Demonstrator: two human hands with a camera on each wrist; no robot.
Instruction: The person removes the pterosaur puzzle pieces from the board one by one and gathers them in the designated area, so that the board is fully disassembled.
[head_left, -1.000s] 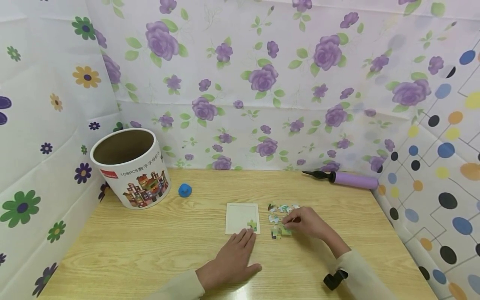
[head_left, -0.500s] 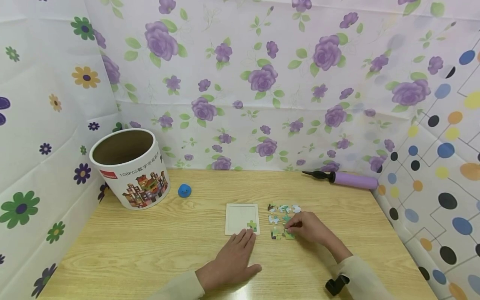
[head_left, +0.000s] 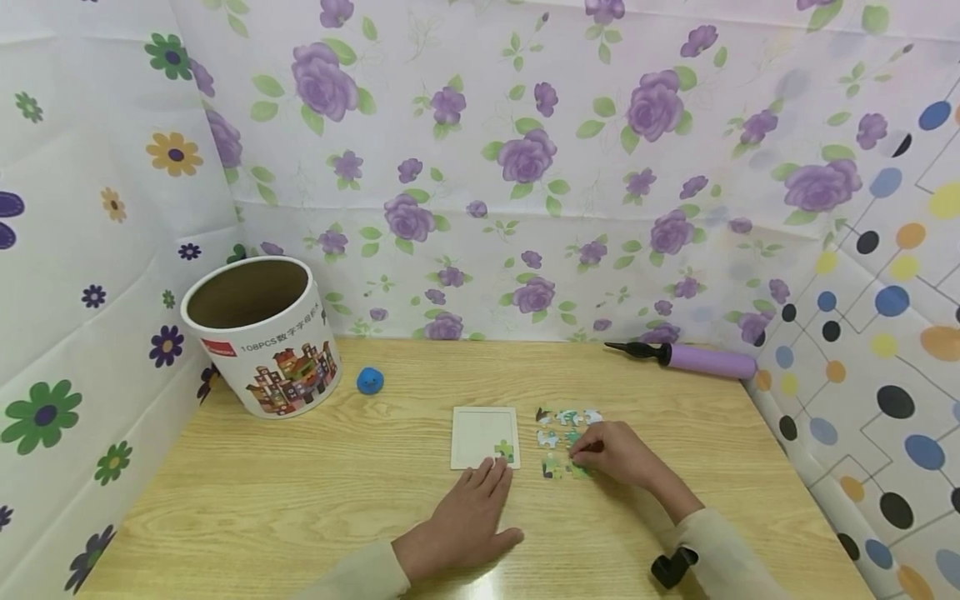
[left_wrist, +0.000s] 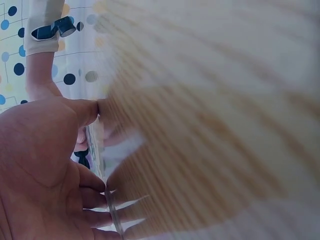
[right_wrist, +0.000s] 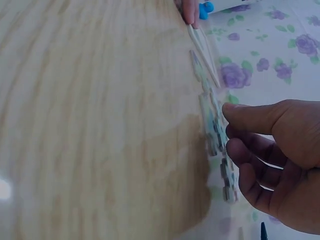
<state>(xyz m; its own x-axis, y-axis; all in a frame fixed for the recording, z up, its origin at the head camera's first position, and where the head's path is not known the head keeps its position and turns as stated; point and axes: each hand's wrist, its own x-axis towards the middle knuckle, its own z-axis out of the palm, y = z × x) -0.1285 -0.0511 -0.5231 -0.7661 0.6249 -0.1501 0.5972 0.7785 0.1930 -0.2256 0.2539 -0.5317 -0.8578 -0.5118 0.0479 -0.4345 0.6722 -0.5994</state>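
A square wooden puzzle tray lies on the table with one green puzzle piece in its near right corner. My left hand is flat, fingers straight, the tips at the tray's near edge. Right of the tray lie several loose puzzle pieces in rows. My right hand is over the right end of these rows, thumb and curled fingertips close to a green piece, partly covered by the hand. In the right wrist view, the right thumb is near the index fingertip; I cannot tell whether it pinches a piece.
A large white printed bucket stands at the back left with a small blue duck toy beside it. At the back right lies a purple hand pump. Patterned cloths enclose the table on three sides.
My right hand has shifted slightly right and nearer. The green piece by its fingertips has slid right, away from the piece beside it. The left hand has not moved.
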